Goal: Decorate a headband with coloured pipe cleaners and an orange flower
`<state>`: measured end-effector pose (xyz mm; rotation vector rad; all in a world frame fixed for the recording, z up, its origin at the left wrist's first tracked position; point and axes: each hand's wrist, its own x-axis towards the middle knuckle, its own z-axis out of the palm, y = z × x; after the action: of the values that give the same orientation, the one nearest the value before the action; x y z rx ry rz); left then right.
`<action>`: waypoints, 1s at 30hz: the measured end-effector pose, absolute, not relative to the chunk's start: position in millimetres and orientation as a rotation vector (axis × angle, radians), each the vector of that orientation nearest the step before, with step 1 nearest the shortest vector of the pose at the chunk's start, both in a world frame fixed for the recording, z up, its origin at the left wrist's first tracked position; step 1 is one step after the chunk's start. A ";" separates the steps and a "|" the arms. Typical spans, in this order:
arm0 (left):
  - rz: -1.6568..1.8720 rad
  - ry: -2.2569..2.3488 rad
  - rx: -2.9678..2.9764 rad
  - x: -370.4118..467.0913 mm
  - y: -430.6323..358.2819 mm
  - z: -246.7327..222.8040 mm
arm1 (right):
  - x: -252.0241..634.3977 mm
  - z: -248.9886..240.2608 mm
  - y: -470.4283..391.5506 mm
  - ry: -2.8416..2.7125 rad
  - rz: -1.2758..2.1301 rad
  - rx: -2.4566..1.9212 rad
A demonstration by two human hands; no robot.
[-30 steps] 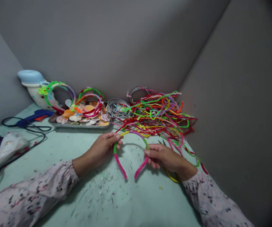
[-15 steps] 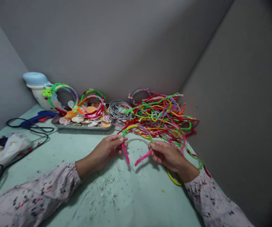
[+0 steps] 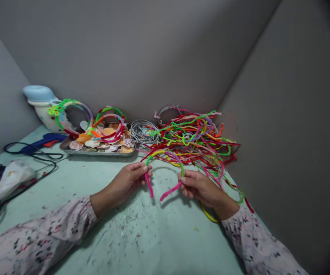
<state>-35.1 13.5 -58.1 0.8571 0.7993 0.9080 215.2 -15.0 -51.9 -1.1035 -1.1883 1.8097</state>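
Observation:
Between my hands is a fuzzy pipe-cleaner headband (image 3: pixel 159 152), bent into an open arch. Its top runs green, yellow and purple, and both ends are pink. My left hand (image 3: pixel 133 176) pinches the left side where green meets pink. On the other side, my right hand (image 3: pixel 196 184) grips the band near its green stretch, and the pink end sticks out inward below the fingers. Both free ends point down and stay apart, above the table. Behind the band spreads a tangled heap of colourful pipe cleaners (image 3: pixel 190 133).
A metal tray (image 3: pixel 102 153) holds seashells (image 3: pixel 109 141) and finished-looking fuzzy hoops (image 3: pixel 89 114). Left of it lie a blue glue gun (image 3: pixel 43 141), a black cord (image 3: pixel 33 154) and a plastic bag (image 3: pixel 14 175). Wire coils (image 3: pixel 142 131) sit beside the heap. A white container (image 3: pixel 46 114) leans against the wall.
The whole view has shifted slightly, so everything appears a little further left. Both hands keep the same hold on the headband, and its shape is nearly unchanged.

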 end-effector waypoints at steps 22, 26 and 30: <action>0.738 0.576 1.066 -24.9 -14.6 -48.7 | 180.2 -44.5 -32.6 -0.871 1.627 -0.893; 0.825 0.715 1.136 -19.2 -19.0 -45.6 | 163.0 -51.4 -39.4 -0.966 1.738 -0.902; 0.890 0.794 1.177 -18.4 -17.5 -42.6 | 158.9 -46.5 -40.9 -1.169 1.653 -1.074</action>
<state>-18.4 -17.5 -42.6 1.1766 0.7939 0.8896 158.9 -40.9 -46.5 -1.0743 -1.1692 1.6529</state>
